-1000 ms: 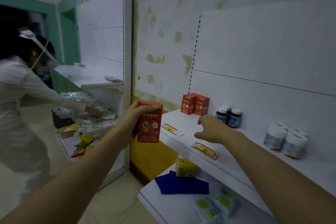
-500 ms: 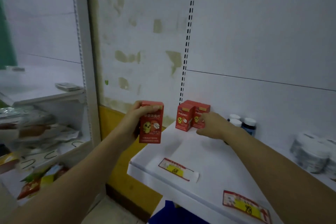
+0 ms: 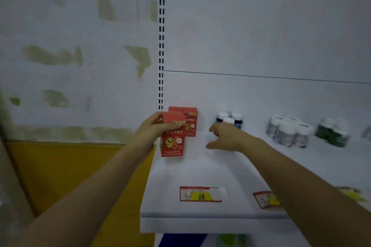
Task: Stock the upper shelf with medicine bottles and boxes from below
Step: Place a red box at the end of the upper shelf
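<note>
My left hand (image 3: 155, 129) grips a red medicine box (image 3: 173, 142) by its top, holding it upright at the left end of the white upper shelf (image 3: 200, 168). It sits just in front of two matching red boxes (image 3: 189, 121) standing at the back. My right hand (image 3: 225, 136) hovers open over the shelf, fingers spread, in front of dark blue bottles with white caps (image 3: 230, 119). Whether the held box touches the shelf I cannot tell.
Clear white-capped jars (image 3: 289, 131) and dark green bottles (image 3: 332, 133) stand further right on the shelf. Price labels (image 3: 200, 194) lie near its front edge. A slotted upright (image 3: 161, 46) runs up the back wall. A yellow wall band (image 3: 70, 166) lies left.
My left hand has carried the red box rightward and in over the shelf, close to the two standing boxes. My right hand has drawn back from those boxes toward the blue bottles.
</note>
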The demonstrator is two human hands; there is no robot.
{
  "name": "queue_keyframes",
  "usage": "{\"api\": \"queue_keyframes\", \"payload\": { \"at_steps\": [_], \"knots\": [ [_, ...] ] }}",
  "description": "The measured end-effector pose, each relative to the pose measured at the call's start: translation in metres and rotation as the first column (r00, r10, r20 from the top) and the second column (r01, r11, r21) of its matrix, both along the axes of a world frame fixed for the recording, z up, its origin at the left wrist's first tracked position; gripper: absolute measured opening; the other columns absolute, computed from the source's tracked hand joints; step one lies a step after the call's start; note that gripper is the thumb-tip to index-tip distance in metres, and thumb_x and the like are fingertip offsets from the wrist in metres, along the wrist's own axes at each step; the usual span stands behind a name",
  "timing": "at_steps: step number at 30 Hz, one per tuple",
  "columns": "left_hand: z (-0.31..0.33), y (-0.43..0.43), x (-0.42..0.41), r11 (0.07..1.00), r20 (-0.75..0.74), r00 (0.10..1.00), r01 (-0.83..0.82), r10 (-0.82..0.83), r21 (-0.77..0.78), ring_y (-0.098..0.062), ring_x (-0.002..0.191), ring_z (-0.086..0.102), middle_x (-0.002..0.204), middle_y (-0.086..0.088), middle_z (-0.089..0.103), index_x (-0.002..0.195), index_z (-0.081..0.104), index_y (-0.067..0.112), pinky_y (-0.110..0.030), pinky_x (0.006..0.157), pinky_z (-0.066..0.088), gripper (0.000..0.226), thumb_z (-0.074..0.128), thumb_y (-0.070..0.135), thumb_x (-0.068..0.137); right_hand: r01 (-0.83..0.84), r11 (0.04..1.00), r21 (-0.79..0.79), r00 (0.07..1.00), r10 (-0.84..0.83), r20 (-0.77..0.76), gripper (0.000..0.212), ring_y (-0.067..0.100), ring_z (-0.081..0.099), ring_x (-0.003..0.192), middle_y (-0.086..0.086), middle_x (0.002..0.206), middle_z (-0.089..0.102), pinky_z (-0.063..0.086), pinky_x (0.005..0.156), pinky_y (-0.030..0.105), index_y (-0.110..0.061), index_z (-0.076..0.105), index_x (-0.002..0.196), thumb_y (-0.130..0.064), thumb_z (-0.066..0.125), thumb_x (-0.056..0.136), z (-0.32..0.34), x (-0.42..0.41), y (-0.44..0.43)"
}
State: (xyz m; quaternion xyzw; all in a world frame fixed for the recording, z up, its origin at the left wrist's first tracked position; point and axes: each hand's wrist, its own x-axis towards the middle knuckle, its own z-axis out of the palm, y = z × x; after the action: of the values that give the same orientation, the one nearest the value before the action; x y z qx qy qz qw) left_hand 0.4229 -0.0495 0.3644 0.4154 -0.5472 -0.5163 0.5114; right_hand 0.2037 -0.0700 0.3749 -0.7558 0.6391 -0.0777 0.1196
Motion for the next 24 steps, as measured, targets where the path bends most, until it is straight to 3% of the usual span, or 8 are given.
{"api": "queue_keyframes", "payload": {
  "at_steps": [7, 10, 13, 15, 17, 20, 22, 24],
  "knots": [
    [-0.011, -0.009, -0.012, 0.972, 0.08, 0.968, 0.236, -0.236, 0.008, -0.017, 0.098, 0.069, 0.109, 0.0, 0.072, 0.115, 0.063, 0.02, -0.028, 0.081, 0.054, 0.043, 0.075, 0.021, 0.074, -0.055, 0.988, 0.145, 0.879, -0.021, 0.476, 0.077, 0.012, 0.056, 0.114, -0.008, 0.131, 0.052, 0.053, 0.092, 0.031, -0.03, 0.038, 0.139, -0.038, 0.078, 0.074, 0.004, 0.025, 0.025],
    [-0.01, -0.013, -0.02, 0.962, 0.132, 0.953, 0.271, -0.271, 0.022, -0.02, 0.104, 0.067, 0.113, -0.001, 0.07, 0.12, 0.061, 0.019, -0.041, 0.097, 0.051, 0.061, 0.081, 0.035, 0.064, -0.051, 0.989, 0.142, 0.834, -0.036, 0.551, 0.061, 0.014, 0.06, 0.11, -0.005, 0.125, 0.058, 0.055, 0.087, 0.029, -0.024, 0.047, 0.132, -0.027, 0.076, 0.078, 0.003, 0.025, 0.022],
    [-0.01, -0.021, -0.023, 0.97, 0.343, 0.908, 0.241, -0.24, 0.041, -0.009, 0.097, 0.062, 0.102, 0.01, 0.066, 0.117, 0.057, 0.022, -0.034, 0.097, 0.046, 0.06, 0.08, 0.041, 0.065, -0.009, 0.986, 0.165, 0.821, -0.087, 0.564, 0.059, 0.017, 0.062, 0.108, -0.001, 0.122, 0.06, 0.055, 0.092, 0.035, -0.02, 0.052, 0.126, -0.02, 0.079, 0.074, -0.004, 0.019, 0.01],
    [-0.011, -0.025, -0.018, 0.977, 0.525, 0.829, 0.21, -0.194, 0.028, -0.003, 0.088, 0.055, 0.094, 0.016, 0.059, 0.109, 0.053, 0.027, -0.026, 0.087, 0.042, 0.041, 0.075, 0.038, 0.076, 0.028, 0.986, 0.165, 0.837, -0.114, 0.536, 0.058, 0.018, 0.063, 0.107, 0.0, 0.12, 0.061, 0.054, 0.094, 0.036, -0.017, 0.053, 0.125, -0.017, 0.079, 0.074, -0.012, 0.018, 0.001],
    [-0.014, -0.031, -0.007, 0.986, 0.738, 0.67, 0.164, -0.087, -0.033, -0.011, 0.095, 0.056, 0.103, 0.01, 0.06, 0.107, 0.053, 0.026, -0.029, 0.088, 0.044, 0.035, 0.071, 0.039, 0.08, 0.063, 0.984, 0.167, 0.832, -0.145, 0.535, 0.056, 0.019, 0.062, 0.107, 0.0, 0.115, 0.062, 0.053, 0.094, 0.036, -0.014, 0.052, 0.125, -0.016, 0.077, 0.076, -0.02, 0.02, -0.01],
    [-0.022, -0.042, 0.02, 0.996, 0.925, 0.376, 0.044, 0.059, -0.081, -0.027, 0.119, 0.047, 0.13, -0.008, 0.049, 0.131, 0.046, 0.019, -0.04, 0.099, 0.043, 0.063, 0.066, 0.049, 0.08, 0.088, 0.982, 0.164, 0.813, -0.166, 0.558, 0.055, 0.02, 0.063, 0.106, -0.001, 0.111, 0.064, 0.052, 0.096, 0.037, -0.013, 0.053, 0.125, -0.017, 0.078, 0.076, -0.029, 0.024, -0.027],
    [-0.027, -0.05, 0.038, 0.998, 0.946, 0.318, -0.025, 0.071, -0.066, -0.03, 0.124, 0.042, 0.136, -0.012, 0.042, 0.138, 0.039, 0.016, -0.04, 0.101, 0.041, 0.07, 0.064, 0.05, 0.081, 0.089, 0.985, 0.146, 0.845, -0.152, 0.513, 0.055, 0.019, 0.063, 0.105, 0.0, 0.114, 0.065, 0.051, 0.097, 0.037, -0.015, 0.054, 0.124, -0.02, 0.079, 0.075, -0.03, 0.026, -0.04],
    [-0.032, -0.057, 0.051, 0.996, 0.939, 0.337, -0.079, 0.072, -0.048, -0.03, 0.125, 0.042, 0.139, -0.012, 0.04, 0.139, 0.037, 0.016, -0.04, 0.102, 0.041, 0.071, 0.064, 0.049, 0.082, 0.078, 0.986, 0.15, 0.838, -0.146, 0.526, 0.053, 0.018, 0.063, 0.103, -0.001, 0.111, 0.064, 0.052, 0.097, 0.036, -0.014, 0.055, 0.122, -0.018, 0.079, 0.075, -0.028, 0.029, -0.049]
  ]
}}
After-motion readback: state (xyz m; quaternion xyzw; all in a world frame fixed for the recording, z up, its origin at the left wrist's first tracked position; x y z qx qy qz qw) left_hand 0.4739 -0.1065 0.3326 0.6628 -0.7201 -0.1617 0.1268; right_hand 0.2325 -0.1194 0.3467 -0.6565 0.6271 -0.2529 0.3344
